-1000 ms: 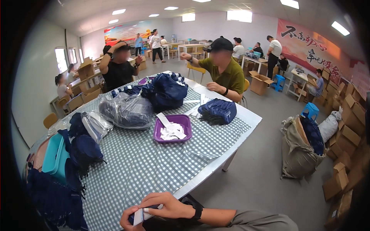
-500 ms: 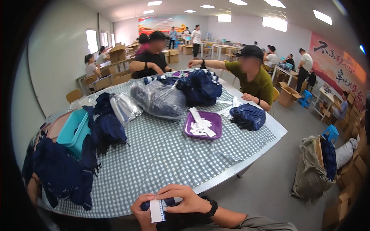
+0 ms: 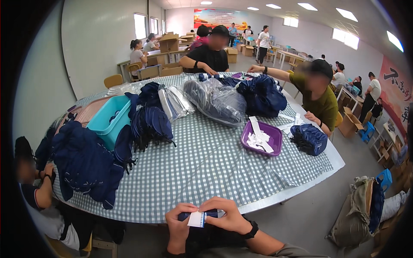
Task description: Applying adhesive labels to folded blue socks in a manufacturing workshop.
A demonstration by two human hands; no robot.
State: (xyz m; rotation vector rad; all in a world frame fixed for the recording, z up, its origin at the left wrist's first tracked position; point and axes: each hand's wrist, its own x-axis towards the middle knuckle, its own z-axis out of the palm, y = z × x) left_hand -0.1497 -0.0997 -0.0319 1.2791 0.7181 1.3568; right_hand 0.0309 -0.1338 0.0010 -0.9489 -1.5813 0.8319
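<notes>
My left hand (image 3: 177, 223) and my right hand (image 3: 226, 215) are close together at the table's near edge, fingers bent inward. A white paper label (image 3: 196, 219) with a blue-marked edge lies between them, under my fingertips. Behind the label both hands grip a small dark navy fabric item (image 3: 211, 213). Its shape is mostly covered by my fingers and the label. On the table beyond, a purple basket (image 3: 280, 146) contains white paper strips (image 3: 260, 139).
A checked cloth (image 3: 189, 172) covers the table. At left are a turquoise bin (image 3: 104, 128), stacked navy pieces (image 3: 150, 124) and a navy fabric heap (image 3: 86, 165). Clear-bagged goods (image 3: 215, 101) and navy bundles (image 3: 309, 138) lie farther back. People sit left and across; a sack (image 3: 355, 213) stands right.
The view has turned left, so the table and my hands appear farther right, and a seated person shows at left. The label now looks shorter and more tilted between my fingers.
</notes>
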